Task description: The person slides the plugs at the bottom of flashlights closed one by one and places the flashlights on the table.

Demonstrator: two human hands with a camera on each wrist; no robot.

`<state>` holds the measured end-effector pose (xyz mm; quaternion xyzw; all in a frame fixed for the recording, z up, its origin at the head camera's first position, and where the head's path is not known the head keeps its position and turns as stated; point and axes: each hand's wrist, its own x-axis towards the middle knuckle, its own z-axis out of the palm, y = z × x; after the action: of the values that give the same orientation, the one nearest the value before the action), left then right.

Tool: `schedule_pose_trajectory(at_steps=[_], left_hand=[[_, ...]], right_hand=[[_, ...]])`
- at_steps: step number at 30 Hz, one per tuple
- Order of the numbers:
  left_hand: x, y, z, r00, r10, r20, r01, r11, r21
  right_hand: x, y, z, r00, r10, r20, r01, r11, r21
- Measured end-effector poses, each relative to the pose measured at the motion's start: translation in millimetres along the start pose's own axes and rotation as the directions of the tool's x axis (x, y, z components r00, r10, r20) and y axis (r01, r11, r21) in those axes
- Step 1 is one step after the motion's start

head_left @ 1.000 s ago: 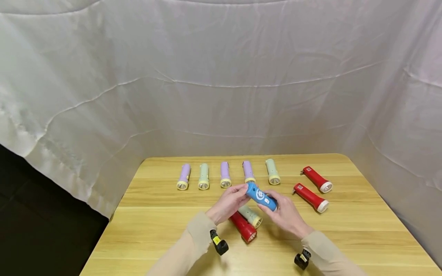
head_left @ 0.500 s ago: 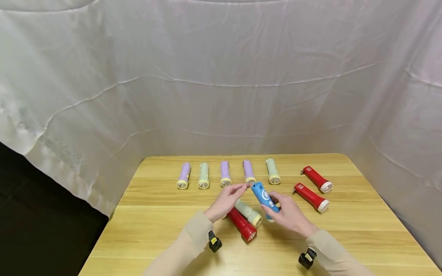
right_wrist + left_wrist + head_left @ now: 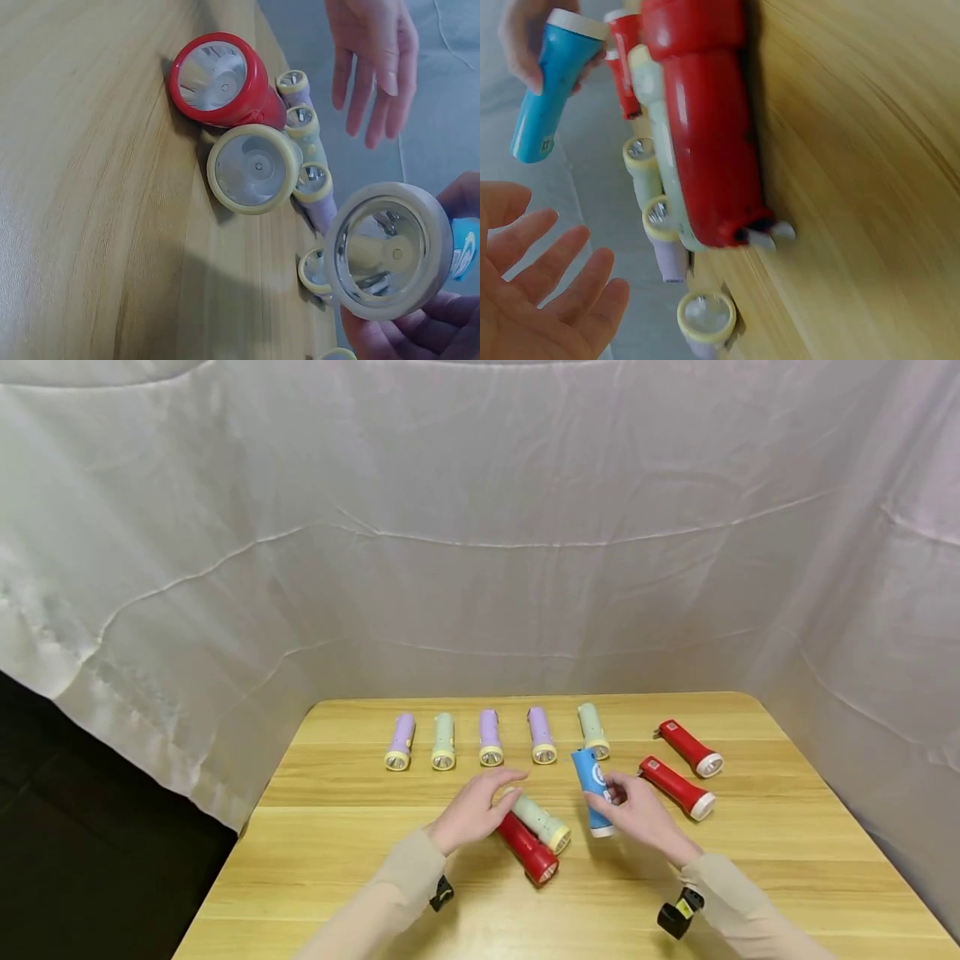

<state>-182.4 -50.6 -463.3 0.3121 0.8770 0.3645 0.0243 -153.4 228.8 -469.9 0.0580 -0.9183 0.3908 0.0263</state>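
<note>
My right hand (image 3: 639, 810) holds a blue flashlight (image 3: 591, 777) with a white head above the table, its lens end tilted down toward me. The right wrist view shows that lens (image 3: 390, 251) between thumb and fingers. My left hand (image 3: 474, 810) hovers with relaxed, spread fingers and holds nothing; in the left wrist view its fingers (image 3: 562, 259) are apart from everything. Just right of it, a red flashlight (image 3: 528, 850) and a pale green flashlight (image 3: 542, 822) lie side by side on the table. Metal plug prongs (image 3: 769, 236) stick out of the red one's tail.
Along the back of the wooden table (image 3: 337, 860) runs a row of purple flashlights (image 3: 401, 739) and pale green flashlights (image 3: 443, 739). Two red flashlights (image 3: 677, 787) with white heads lie at the right. A grey curtain (image 3: 480, 568) closes in the table's back and sides.
My left hand has let go of the blue flashlight and drawn back left, its fingers opening. The right hand has carried the flashlight to the right and turned it more upright in view.
</note>
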Motion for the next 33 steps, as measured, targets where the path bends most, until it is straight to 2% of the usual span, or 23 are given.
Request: schedule_pose_trajectory(at_steps=[5,11,19,26,33], left_hand=[[-6.8,-1.1,-0.2,1.0,-0.009,0.0,0.009,0.985,0.17],[-11.8,-5.3,-0.4,1.0,0.015,-0.014,-0.011,0.963,0.268],[-17.3,-11.7,0.8,0.999,0.03,-0.018,-0.023,0.95,0.311],[-20.8,-14.3,2.4,0.999,0.029,-0.02,-0.021,0.948,0.317],[-22.4,-15.3,5.2,0.999,0.043,-0.022,-0.033,0.944,0.329]], right_hand=[[1.3,4,-2,0.997,0.074,0.036,-0.074,0.997,0.006],[1.9,8,-3,0.99,0.132,0.048,-0.132,0.991,-0.016],[3.0,15,-3,0.978,0.203,0.043,-0.197,0.973,-0.119],[5.1,23,2,0.975,0.213,0.057,-0.198,0.961,-0.194],[6.2,27,6,0.979,0.2,0.037,-0.183,0.945,-0.27]])
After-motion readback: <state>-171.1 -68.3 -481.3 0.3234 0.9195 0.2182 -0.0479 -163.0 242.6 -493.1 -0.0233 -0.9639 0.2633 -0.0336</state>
